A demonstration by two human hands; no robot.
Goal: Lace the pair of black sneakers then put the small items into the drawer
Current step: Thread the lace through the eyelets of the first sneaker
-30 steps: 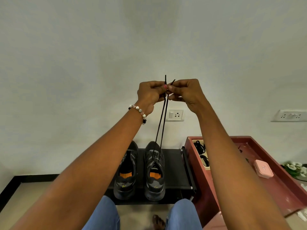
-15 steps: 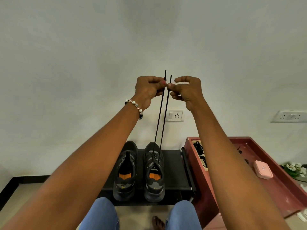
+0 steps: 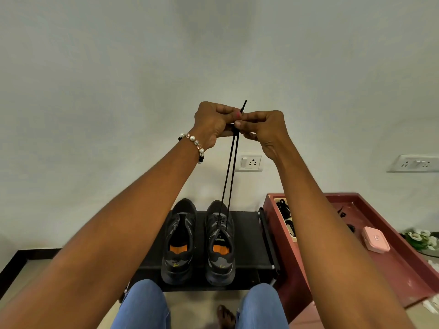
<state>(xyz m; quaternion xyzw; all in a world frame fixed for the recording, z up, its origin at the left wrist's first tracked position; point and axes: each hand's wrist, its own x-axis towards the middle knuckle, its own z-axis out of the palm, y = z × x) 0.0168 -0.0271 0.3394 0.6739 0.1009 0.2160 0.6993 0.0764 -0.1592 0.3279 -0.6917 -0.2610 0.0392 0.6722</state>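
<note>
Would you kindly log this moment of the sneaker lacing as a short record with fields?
left hand: raised, pinches the lace near its ends
right hand: raised, fingertips meet the left hand's, pinches the lace
lace: black, two strands drawn taut up from the right sneaker
right sneaker: on the black rack, partly laced
left sneaker: beside it, no lace visible
black rack: low, against the wall
red drawer: open, right of the rack
pink case: inside the red drawer
</note>
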